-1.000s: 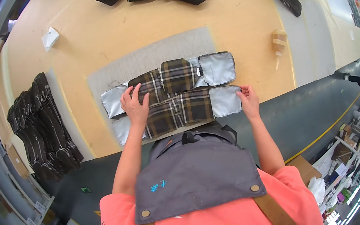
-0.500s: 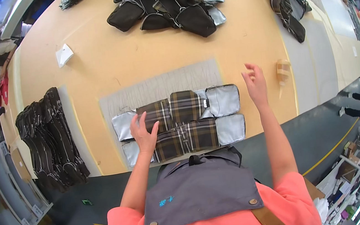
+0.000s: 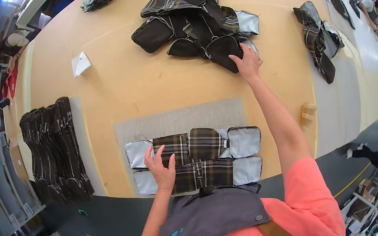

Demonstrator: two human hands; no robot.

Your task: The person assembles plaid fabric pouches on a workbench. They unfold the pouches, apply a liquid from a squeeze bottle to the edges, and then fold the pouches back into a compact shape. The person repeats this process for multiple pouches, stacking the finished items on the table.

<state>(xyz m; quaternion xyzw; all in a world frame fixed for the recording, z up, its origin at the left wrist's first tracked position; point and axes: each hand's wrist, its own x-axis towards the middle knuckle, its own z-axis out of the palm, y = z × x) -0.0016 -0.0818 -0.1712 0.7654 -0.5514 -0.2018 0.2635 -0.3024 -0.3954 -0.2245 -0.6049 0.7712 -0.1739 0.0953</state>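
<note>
Under my left hand [image 3: 160,168], in the head view, two plaid and grey fabric pieces [image 3: 195,160] are lying flat, one row just above the other, on a grey mat [image 3: 179,119] near the close edge of the worktop [image 3: 122,88]. My left fingers [image 3: 148,153] are spreading wide and pressing flat on the left part of those laid-out pieces, gripping nothing. Far out ahead, my right hand [image 3: 247,61] is reaching with the arm fully stretched, and its fingers are resting loosely spread on a black piece at the near edge of the loose heap of dark and plaid pieces [image 3: 194,18]; I cannot tell whether they are closing on it yet.

Judging from how things lie, I am partway through: two pieces are laid out neatly, a tidy row of dark stacked pieces [image 3: 53,151] is sitting well to the left of my left fingers, and the heap beyond my right fingers is looking large, so plenty appears to be left.

A second, smaller pile of plaid pieces [image 3: 318,42] is lying to the right of my right fingers. A white folded scrap [image 3: 80,64] is lying far to the left of the heap, and a small wooden block [image 3: 308,113] is sitting just right of my forearm. Nothing is standing between my right fingers and the mat, though the heap's pieces are overlapping and may drag one another.
</note>
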